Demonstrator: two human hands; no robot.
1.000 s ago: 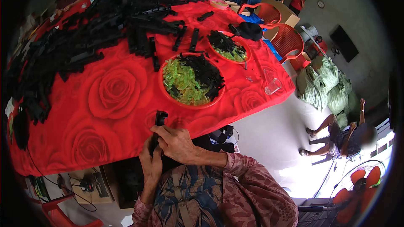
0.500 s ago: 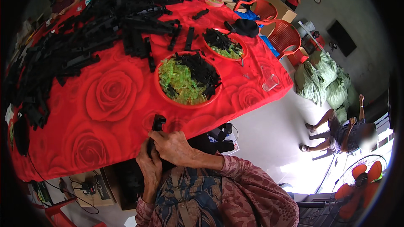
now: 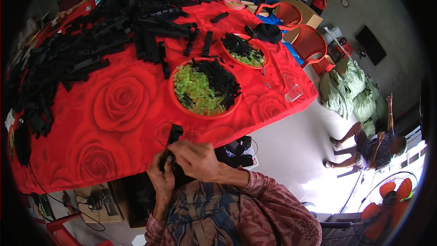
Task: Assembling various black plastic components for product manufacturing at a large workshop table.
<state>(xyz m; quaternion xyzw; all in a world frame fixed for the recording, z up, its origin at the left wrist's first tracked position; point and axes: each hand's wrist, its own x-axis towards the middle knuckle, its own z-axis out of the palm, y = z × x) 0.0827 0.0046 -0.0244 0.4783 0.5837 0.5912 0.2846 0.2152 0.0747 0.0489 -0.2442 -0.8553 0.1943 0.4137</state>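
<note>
At the table's near edge my left hand (image 3: 162,178) is closed round the lower end of a long black plastic part (image 3: 175,133). The part stands tilted, its notched end pointing away from me. My right hand (image 3: 198,160) is bent over it from the right, fingers pressed together against its side; whatever they pinch is hidden. Just beyond, an orange bowl (image 3: 173,99) holds translucent yellow-green pieces (image 3: 193,89) on its left and small black pieces (image 3: 221,78) on its right.
Black plastic parts (image 3: 104,32) are heaped across the table's far left on a red rose-print cloth (image 3: 123,95). A second bowl (image 3: 266,54), a black cap (image 3: 268,33) and a clear cup (image 3: 293,93) stand right. Red chairs (image 3: 309,41), sacks (image 3: 350,86) and other people surround the table.
My right hand has shifted slightly right and its fingers have slid down from the part's upper end, baring more of it. My left hand still holds the part. The view has shifted slightly.
</note>
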